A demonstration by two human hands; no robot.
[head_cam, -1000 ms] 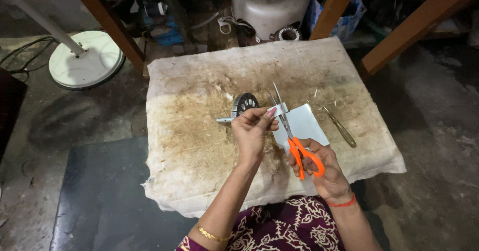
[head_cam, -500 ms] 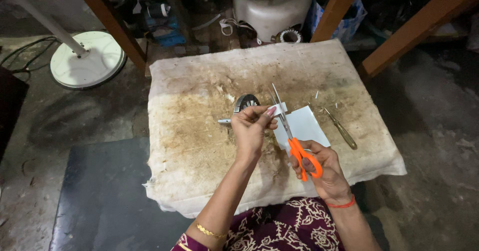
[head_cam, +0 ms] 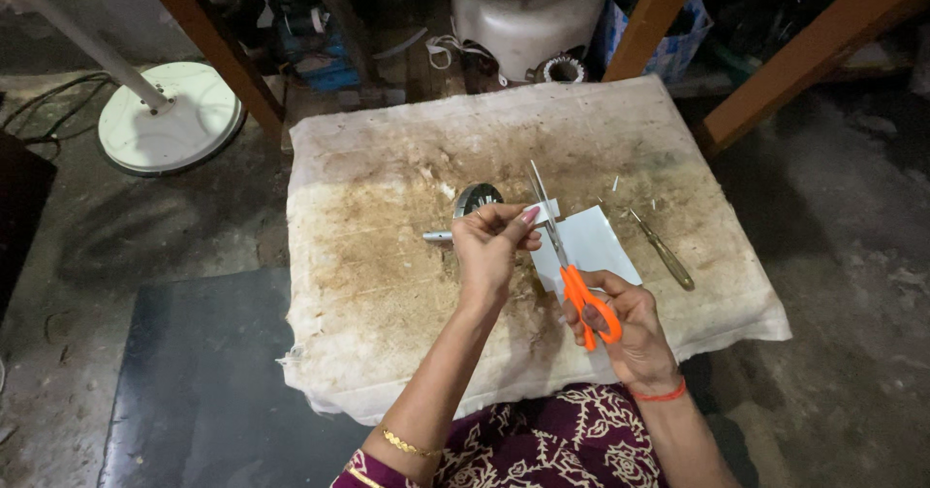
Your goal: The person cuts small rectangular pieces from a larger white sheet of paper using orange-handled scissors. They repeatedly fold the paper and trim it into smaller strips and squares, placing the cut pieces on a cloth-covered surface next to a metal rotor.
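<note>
We sit at a low table [head_cam: 387,284] draped in a stained cloth [head_cam: 368,352], and across the last second the large things have not shifted: the white sheet [head_cam: 593,244] lies toward the right edge, the slim tool [head_cam: 665,252] sits just beyond it nearer that edge, the round metal part [head_cam: 473,197] with its short shaft [head_cam: 438,237] rests near the middle, and the white fan base [head_cam: 170,127] stands on the floor off the far left corner. What has changed is small and close to us: our left hand [head_cam: 489,251] has drawn slightly in over the middle of the table, pinching a narrow white strip [head_cam: 542,212] between its fingertips, raised just above the sheet. Our right hand [head_cam: 625,328] stays clenched through the orange loops of the scissors [head_cam: 567,265], whose blades have tilted a little and now meet the strip; we cannot tell whether they are parted or closed on it. We judge the cutting to be in hand, the strip being trimmed, with little scraps [head_cam: 620,186] scattered toward the far right of the cloth
</note>
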